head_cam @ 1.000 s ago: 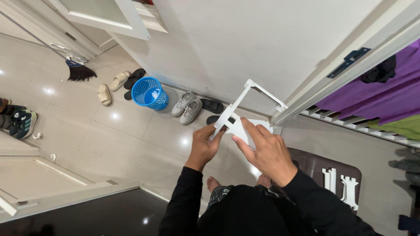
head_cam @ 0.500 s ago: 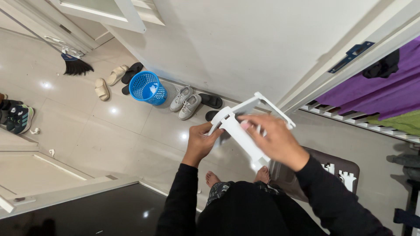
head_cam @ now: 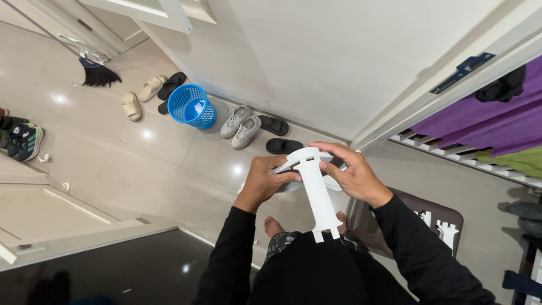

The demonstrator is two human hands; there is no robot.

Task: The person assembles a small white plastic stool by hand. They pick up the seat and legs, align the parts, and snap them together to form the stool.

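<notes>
white plastic part point(head_cam: 316, 189) top hidden by fingers point(head_cam: 333, 148)

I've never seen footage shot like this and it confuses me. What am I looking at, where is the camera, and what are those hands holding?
The camera sits on a person's head and looks straight down, so you see their black sleeves, their own two hands and the floor below. The left hand and right hand both grip a flat white plastic part, a long strip with a curved top piece and notched lower end. Below is a glossy tiled floor with a blue basket, grey sneakers, black slides, beige slides and a broom. A bare foot shows near a brown stool.
</notes>
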